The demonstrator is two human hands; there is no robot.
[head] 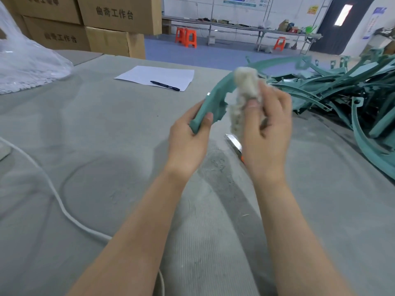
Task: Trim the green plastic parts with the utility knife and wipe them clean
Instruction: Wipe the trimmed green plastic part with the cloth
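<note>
two hands work over the grey cloth-covered table (106, 124). the left hand (188, 135) grips the near end of one green plastic part (215, 97), thumb on top and fingers curled beneath it. the right hand (269, 129) has its fingers curled round one wad of white fluffy cloth (243, 88), with the thumb pressing the wad against the part's middle. the part is held up off the table, near the centre of the scene.

one utility knife (234, 143) lies on the table just under the right hand. its silver blade end shows, along with a bit of orange body at the wrist. to the right lies one tangled pile of green parts (342, 90), too many and too overlapped to count.

far on the table are one white sheet of paper (158, 74) and one black pen (164, 85) lying on it. one clear plastic bag (25, 60) sits far left, and one white cable (53, 189) snakes along the near left. three orange stools (186, 37) stand on the blue floor beyond.

the held part is a long teal-green curved strip, smooth on its outer edge and notched and ragged on its inner edge. its far end is blurred.

at least four cardboard boxes (119, 13) are stacked far left. two read "曲奇工作台", and a third print is cut off. the wall posters are too small to read.
</note>
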